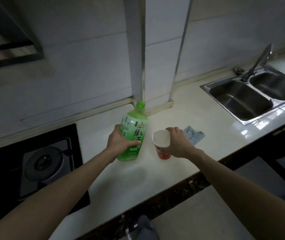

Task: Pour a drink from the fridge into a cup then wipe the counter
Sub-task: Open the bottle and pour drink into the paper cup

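Note:
A green tea bottle point(134, 129) with a green cap on stands upright on the white counter point(138, 172). My left hand point(121, 142) grips its lower body from the left. Just to its right stands a red paper cup point(160, 144) with a white inside, and I cannot see any liquid in it. My right hand point(176, 142) holds the cup, fingers curled around its right side and rim. A light blue cloth point(194, 136) lies crumpled on the counter behind my right hand.
A black gas hob point(39, 163) with a burner fills the counter's left. A steel double sink point(256, 96) with a tap point(258, 63) sits at the back right. A white wall column point(155, 66) rises behind the bottle. The counter's dark front edge runs diagonally.

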